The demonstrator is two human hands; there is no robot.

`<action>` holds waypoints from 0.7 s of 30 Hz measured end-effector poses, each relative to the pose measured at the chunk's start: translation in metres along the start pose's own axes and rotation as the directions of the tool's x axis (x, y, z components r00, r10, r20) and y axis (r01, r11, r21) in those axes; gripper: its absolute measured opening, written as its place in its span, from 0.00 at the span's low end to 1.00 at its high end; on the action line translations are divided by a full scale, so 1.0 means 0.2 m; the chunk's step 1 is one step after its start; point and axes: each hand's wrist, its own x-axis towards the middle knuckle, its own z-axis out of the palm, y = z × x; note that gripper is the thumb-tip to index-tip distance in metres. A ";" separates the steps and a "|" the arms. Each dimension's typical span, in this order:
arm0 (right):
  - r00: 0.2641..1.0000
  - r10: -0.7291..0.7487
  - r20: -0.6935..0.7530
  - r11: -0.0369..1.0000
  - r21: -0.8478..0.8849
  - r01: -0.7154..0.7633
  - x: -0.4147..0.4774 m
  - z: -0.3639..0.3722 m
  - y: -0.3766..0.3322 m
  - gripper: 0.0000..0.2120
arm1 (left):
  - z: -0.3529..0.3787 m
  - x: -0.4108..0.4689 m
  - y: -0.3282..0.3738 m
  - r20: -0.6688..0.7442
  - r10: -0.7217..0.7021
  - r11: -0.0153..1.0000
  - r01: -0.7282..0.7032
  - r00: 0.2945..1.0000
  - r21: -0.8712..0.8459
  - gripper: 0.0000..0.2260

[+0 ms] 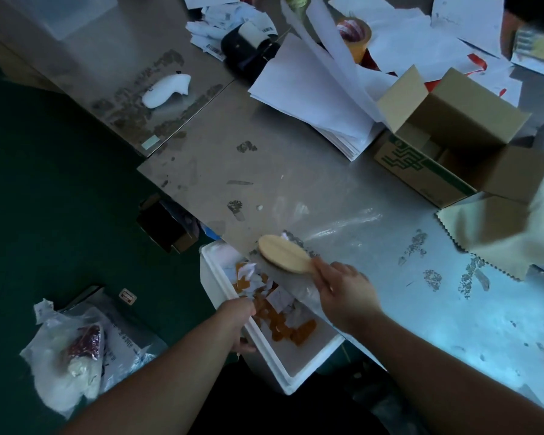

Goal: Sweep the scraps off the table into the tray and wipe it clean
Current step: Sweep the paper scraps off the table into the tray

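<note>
Below the counter [296, 183] edge, your left grip [244, 321] clasps the tray [208, 271] to catch scraps [277, 320]; right grip [343, 288] wraps the brush [283, 254].

Right hand [343, 287] grips wooden brush [285, 254] at bench [327, 196] edge, over white foam tray [264, 350]. Left hand [241, 321] holds tray's near wall. Orange and white scraps [274, 306] lie inside tray.
</note>
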 end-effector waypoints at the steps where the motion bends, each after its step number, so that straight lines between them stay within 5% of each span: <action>1: 1.000 -0.012 0.021 1.000 -0.007 0.012 -0.04 0.01 -0.02 0.23 | -0.01 0.00 0.00 0.003 -0.002 1.000 0.002 1.000 0.015 0.14; 11: 0.982 0.111 0.151 0.985 0.118 -0.129 -0.43 0.08 -0.07 0.16 | -0.07 -0.03 0.00 0.048 0.051 0.998 -0.053 0.998 0.027 0.05; 21: 0.942 0.337 -0.016 0.929 0.168 -0.329 -0.40 0.06 -0.16 0.19 | -0.09 -0.01 -0.01 0.079 0.081 0.994 -0.086 0.994 0.069 0.04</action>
